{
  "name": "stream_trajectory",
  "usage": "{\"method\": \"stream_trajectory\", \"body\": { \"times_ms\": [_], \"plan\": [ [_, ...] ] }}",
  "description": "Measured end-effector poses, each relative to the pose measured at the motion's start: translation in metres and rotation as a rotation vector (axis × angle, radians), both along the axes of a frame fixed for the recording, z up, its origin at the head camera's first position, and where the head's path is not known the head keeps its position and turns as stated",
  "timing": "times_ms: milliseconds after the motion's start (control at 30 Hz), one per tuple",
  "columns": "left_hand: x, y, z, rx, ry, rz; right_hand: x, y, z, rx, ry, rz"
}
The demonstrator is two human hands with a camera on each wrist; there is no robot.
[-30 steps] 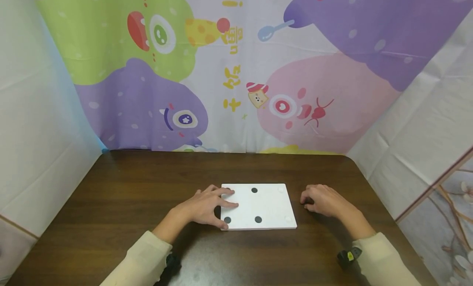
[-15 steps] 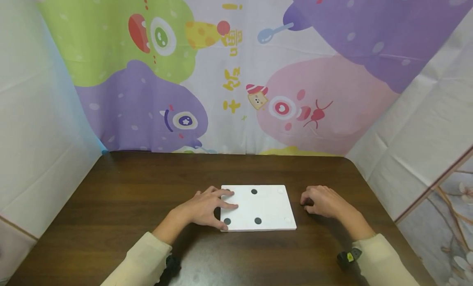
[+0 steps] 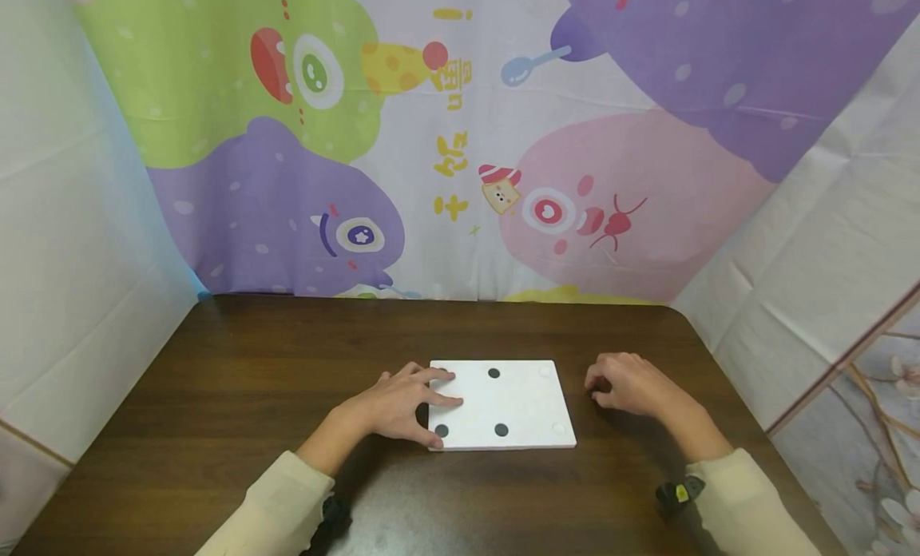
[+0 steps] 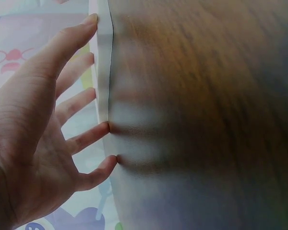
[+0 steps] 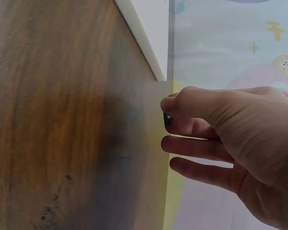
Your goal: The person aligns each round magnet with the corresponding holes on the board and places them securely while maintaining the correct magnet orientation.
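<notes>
A white rectangular board [image 3: 525, 400] lies flat on the brown table. Dark round spots show on its left and middle, one of them, a dark disc [image 3: 493, 373], near the far edge. Two pale round marks [image 3: 545, 372] sit at its right corners. My left hand [image 3: 395, 403] rests on the board's left end with fingers spread; in the left wrist view its fingertips [image 4: 105, 126] touch the board and the surface beside it. Right of the board, my right hand [image 3: 627, 384] pinches a small dark piece [image 5: 166, 118], mostly hidden by thumb and finger.
The wooden table [image 3: 287, 348] extends around the board on all sides. A cartoon-printed cloth [image 3: 460, 260] hangs behind its far edge, with pale cloth walls at left and right. Small dark specks [image 5: 50, 211] mark the table in the right wrist view.
My right hand has shifted slightly away from me and up while the left hand and the board stay in place. The head view has tilted a little.
</notes>
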State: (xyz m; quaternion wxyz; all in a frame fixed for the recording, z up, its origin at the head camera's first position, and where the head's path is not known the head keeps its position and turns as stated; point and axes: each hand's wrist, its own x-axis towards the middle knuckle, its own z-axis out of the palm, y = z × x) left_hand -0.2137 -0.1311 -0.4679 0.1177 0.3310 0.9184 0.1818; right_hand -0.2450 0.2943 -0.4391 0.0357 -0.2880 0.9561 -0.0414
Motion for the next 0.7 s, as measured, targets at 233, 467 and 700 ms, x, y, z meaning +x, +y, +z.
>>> {"method": "stream_trajectory", "body": {
  "times_ms": [233,467,700],
  "plan": [
    [0.0002,-0.0002,0.0,0.001,0.001,-0.005,-0.0002,-0.0015,0.0031,-0.019,-0.002,0.003],
    [0.0003,-0.0009,0.0003,0.003,-0.003,-0.003,-0.0045,-0.0026,0.0004,-0.043,0.022,0.027],
    [0.0009,-0.0007,0.0014,0.002,-0.004,-0.005,-0.009,-0.008,0.0008,-0.053,0.024,0.023]
  ]
}}
